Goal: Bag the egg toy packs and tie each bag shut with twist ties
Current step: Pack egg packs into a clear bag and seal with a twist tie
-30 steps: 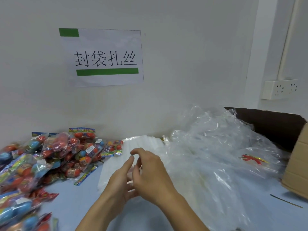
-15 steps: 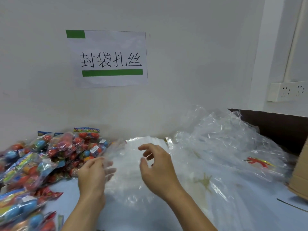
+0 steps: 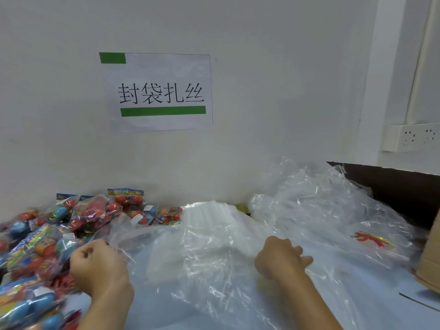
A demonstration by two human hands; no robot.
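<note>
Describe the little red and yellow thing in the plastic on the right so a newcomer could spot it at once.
Start at the cardboard box on the table's right edge. Just left of it, the heap of crumpled clear bags spreads toward the wall. The red and yellow item lies in that plastic, the only bright colour on that side.

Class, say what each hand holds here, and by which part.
Both the left hand and the right hand grip one clear plastic bag, each at an edge.
</note>
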